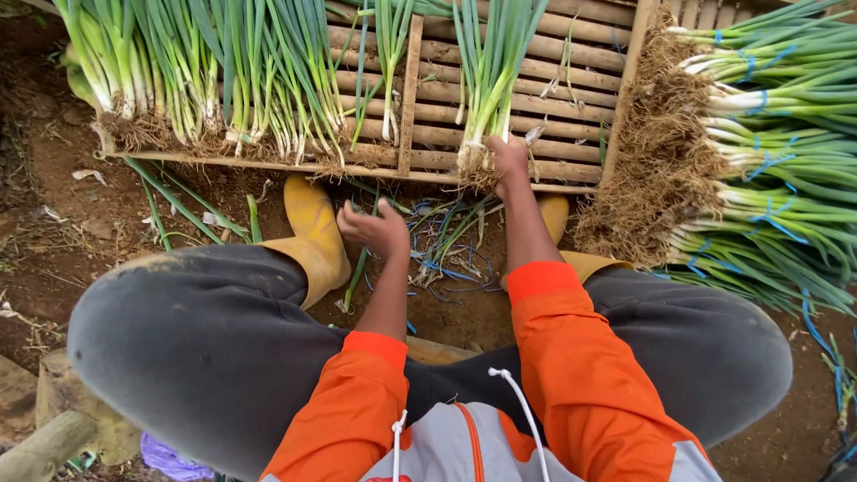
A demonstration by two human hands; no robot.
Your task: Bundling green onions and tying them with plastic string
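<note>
Bare slats on the wooden rack (571, 71) right of the held scallion bunch (493, 71): open. Rack's left half blocked by loose scallions (205, 71). Tied bundles (768, 161) wall the right. Ground between yellow boots (312, 232) cluttered with blue ties (446, 268).

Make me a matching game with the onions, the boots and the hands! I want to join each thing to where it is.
Things:
1. right hand
2. left hand
3. tied bundles with blue string
4. yellow boot

Places:
A. stacked at the right side
B. on the roots of a green onion bunch on the wooden slat rack
C. on the soil, beside the left hand
D. in the air over the blue string scraps

Pairs: 1-B, 2-D, 3-A, 4-C
</note>
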